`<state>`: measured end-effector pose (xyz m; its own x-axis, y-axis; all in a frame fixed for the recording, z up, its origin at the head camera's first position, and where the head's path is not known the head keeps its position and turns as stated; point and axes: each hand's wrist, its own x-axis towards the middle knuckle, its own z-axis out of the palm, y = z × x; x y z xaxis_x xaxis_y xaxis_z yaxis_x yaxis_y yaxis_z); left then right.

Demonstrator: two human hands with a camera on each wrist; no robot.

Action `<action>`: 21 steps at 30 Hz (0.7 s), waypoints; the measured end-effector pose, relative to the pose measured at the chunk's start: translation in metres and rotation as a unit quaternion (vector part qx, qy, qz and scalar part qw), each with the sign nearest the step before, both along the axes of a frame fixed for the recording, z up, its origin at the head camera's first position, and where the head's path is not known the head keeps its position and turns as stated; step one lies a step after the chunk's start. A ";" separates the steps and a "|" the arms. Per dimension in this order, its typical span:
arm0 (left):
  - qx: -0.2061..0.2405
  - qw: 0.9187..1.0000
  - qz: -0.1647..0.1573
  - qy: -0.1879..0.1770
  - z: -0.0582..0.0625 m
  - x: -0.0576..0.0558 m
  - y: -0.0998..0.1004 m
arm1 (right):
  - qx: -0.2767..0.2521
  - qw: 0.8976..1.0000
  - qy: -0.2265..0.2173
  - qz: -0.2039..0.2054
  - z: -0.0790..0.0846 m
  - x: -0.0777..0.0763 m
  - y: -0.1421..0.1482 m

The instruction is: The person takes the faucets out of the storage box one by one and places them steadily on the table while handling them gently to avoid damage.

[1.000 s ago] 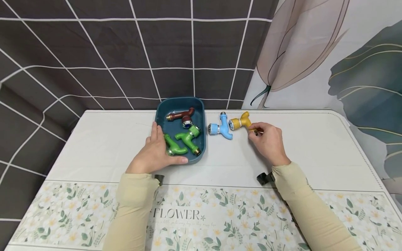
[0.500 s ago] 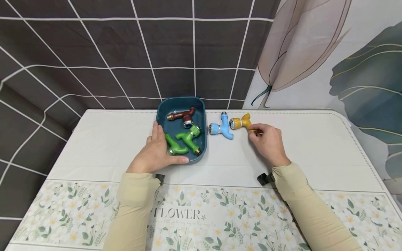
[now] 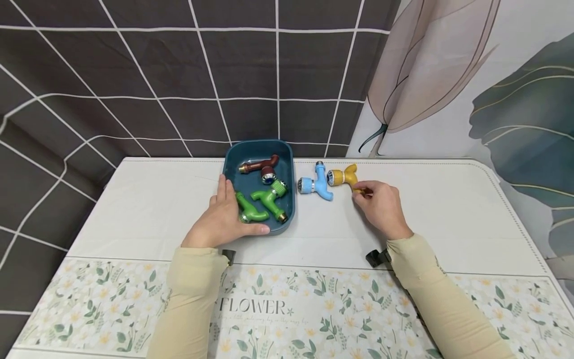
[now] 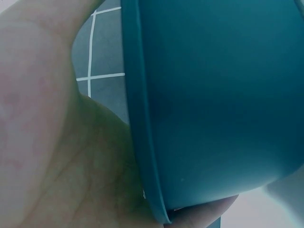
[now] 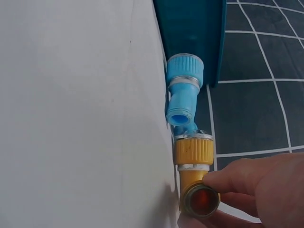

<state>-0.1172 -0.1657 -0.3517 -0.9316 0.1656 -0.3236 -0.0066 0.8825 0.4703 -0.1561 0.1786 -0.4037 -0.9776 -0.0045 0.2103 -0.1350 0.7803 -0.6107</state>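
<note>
The floral tablecloth (image 3: 332,344) reads "FLOWER" (image 3: 253,305) above a smaller, illegible line (image 3: 257,318).

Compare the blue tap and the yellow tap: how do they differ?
The right grip pinches the yellow tap; the blue tap is not held. The blue tap lies beside the tray, while the yellow tap lies farther from it. The blue tap's spout points toward the person, the yellow tap's away. Both have ribbed knobs facing the tray.
</note>
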 end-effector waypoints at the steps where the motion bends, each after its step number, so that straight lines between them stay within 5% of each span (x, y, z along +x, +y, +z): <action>1: -0.001 1.000 -0.001 -0.001 0.000 0.000 0.000 | 0.001 1.000 -0.004 -0.001 0.000 0.000 0.000; 21: -0.001 1.000 0.002 -0.005 0.000 -0.001 0.001 | 0.003 1.000 -0.013 0.001 0.000 0.001 0.000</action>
